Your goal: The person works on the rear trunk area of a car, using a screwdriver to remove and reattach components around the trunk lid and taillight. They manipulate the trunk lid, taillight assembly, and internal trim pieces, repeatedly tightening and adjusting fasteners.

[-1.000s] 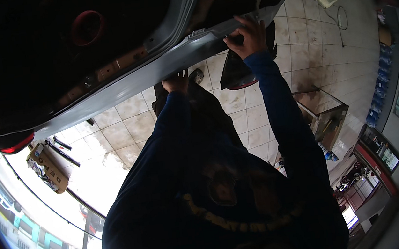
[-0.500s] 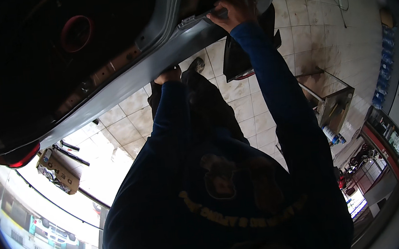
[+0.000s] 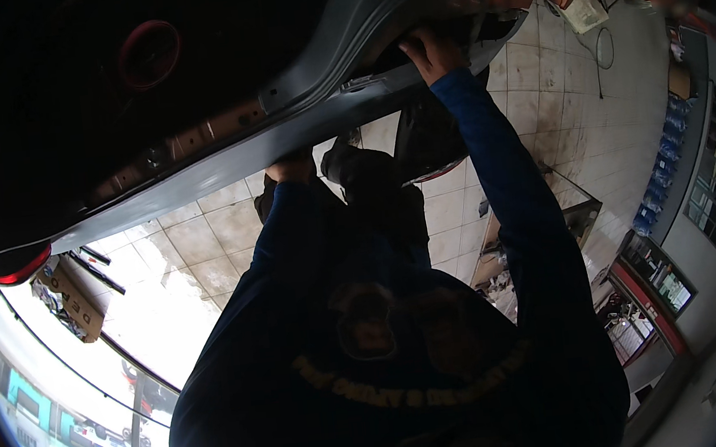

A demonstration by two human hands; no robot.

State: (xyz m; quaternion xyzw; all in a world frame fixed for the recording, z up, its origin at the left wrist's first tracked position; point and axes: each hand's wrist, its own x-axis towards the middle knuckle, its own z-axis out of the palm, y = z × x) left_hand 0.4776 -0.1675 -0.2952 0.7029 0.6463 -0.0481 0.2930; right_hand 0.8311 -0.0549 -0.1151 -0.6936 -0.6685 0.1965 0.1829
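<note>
Grey panel (image 3: 271, 143) runs as a long slanting band from the left of the frame to the upper right, along the edge of an opened vehicle body whose brown metal ledge (image 3: 192, 142) shows just above it. Both hands are at this panel, well apart along its length, a spacing that would suit something too long to steady from one spot. Near the middle of the frame, the left hand (image 3: 290, 170) is at the lower edge, its fingers hidden by the panel; coming from below like that, it seems placed to bear weight or press upward, but whether it is closed around the edge I cannot tell. Toward the upper right, the right hand (image 3: 438, 54) reaches over the upper edge with thumb and fingers bent and their tips lost in a dark recess; that position would give access to the inner side, though how far the fingers are parted, and what they have hold of, cannot be made out. At the left, a red lamp (image 3: 23, 270) sits by the panel's end. Below the right forearm's side of the panel is a dark part with a red lower edge (image 3: 429, 133), and a cardboard box (image 3: 76, 303) lies at the lower left, out of the feet's way.
</note>
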